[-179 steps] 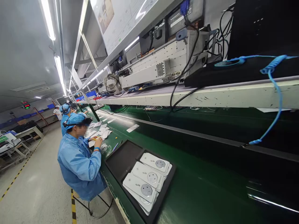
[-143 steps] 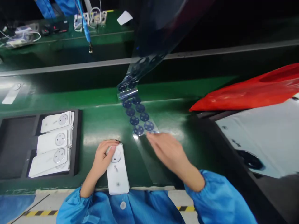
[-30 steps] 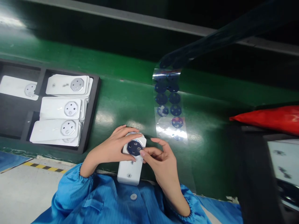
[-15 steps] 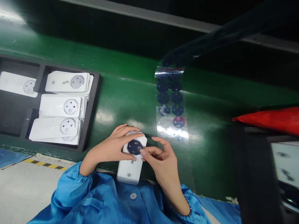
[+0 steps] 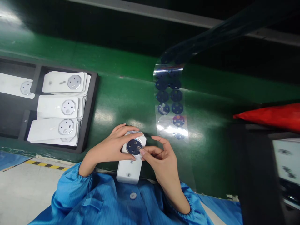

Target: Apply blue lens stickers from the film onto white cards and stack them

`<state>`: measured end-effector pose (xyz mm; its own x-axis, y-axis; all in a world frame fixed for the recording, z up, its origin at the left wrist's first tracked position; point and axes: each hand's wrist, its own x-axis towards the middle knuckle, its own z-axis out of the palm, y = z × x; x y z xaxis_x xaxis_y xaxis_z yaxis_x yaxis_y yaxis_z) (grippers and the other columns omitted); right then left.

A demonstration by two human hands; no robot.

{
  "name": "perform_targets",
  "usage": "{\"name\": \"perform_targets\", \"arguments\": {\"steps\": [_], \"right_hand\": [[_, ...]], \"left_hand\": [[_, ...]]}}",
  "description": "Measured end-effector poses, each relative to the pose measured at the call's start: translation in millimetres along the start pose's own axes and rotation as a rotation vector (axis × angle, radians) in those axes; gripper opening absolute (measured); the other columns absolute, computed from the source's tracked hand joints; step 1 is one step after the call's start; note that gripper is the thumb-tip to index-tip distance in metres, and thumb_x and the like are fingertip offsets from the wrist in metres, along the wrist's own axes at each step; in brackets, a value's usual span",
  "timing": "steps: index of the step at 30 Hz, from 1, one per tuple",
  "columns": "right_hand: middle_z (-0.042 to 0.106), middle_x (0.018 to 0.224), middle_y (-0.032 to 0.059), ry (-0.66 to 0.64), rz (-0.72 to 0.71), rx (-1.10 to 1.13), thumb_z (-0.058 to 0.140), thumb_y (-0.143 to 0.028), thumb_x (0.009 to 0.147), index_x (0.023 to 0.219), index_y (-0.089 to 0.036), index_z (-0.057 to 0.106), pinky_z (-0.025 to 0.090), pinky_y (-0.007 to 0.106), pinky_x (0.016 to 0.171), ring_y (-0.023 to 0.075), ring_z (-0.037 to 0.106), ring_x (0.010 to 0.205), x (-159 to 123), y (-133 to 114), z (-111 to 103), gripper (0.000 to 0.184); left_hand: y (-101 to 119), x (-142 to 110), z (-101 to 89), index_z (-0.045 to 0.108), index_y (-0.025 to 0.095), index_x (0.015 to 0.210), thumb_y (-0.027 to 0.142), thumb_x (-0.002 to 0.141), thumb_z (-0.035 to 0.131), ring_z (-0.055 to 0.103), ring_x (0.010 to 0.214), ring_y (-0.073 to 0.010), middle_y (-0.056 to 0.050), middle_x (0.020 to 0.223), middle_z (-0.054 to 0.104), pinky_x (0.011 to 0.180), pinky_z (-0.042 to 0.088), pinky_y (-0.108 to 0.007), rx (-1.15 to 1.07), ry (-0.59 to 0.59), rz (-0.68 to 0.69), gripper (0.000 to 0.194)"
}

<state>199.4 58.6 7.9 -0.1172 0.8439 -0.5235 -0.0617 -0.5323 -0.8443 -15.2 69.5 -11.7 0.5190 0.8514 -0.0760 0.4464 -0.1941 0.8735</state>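
A white socket plate lies at the near edge of the green bench, its far end under my hands. My left hand is wrapped round that end and holds it. A dark blue round sticker sits on the plate's socket face. My right hand is curled, its fingertip pressing on the sticker's right edge. A clear film strip carrying several dark blue stickers lies just right of my hands.
A black tray at left holds stacks of white socket plates. A red bag lies at right over a dark bin with white sheets. A metal rail runs along the far side.
My hands and the plate have stayed almost still over the last second; the sticker remains on the socket face under my right fingertip. Several seconds ago my right hand was reaching at the film strip.
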Motion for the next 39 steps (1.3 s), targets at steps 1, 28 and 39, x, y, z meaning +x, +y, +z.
{"name": "perform_targets", "arguments": {"steps": [1,28,39], "right_hand": [[0.071,0.076,0.0036,0.001,-0.002,0.002,0.088,-0.032,0.079,0.121,-0.02,0.045,0.054,0.024,0.064,0.0169,0.065,0.062,0.0,0.0,-0.1,0.061],[0.069,0.079,-0.003,0.097,-0.291,-0.331,0.071,-0.029,0.09,0.118,-0.024,0.052,0.054,0.024,0.062,0.0171,0.067,0.066,-5.7,4.4,12.4,0.034],[0.057,0.086,0.006,0.276,-0.639,-1.059,0.058,-0.055,0.101,0.096,-0.02,0.052,0.045,0.035,0.062,0.0282,0.058,0.08,11.2,11.7,17.4,0.037]], "left_hand": [[-0.2,0.0,0.1,0.039,0.034,0.149,0.029,0.077,0.089,0.037,0.139,-0.0273,-0.005,0.15,0.04,0.123,0.016,-0.047,-0.001,0.002,0.004,0.087],[4.3,0.9,-3.3,0.035,0.036,0.15,0.023,0.078,0.088,0.034,0.142,-0.0272,-0.003,0.151,0.038,0.126,0.011,-0.05,0.057,-0.024,-0.039,0.09],[2.4,0.7,0.2,0.038,0.036,0.148,0.023,0.084,0.081,0.034,0.141,-0.0264,-0.003,0.149,0.04,0.125,0.014,-0.048,0.086,0.013,-0.046,0.078]]}}
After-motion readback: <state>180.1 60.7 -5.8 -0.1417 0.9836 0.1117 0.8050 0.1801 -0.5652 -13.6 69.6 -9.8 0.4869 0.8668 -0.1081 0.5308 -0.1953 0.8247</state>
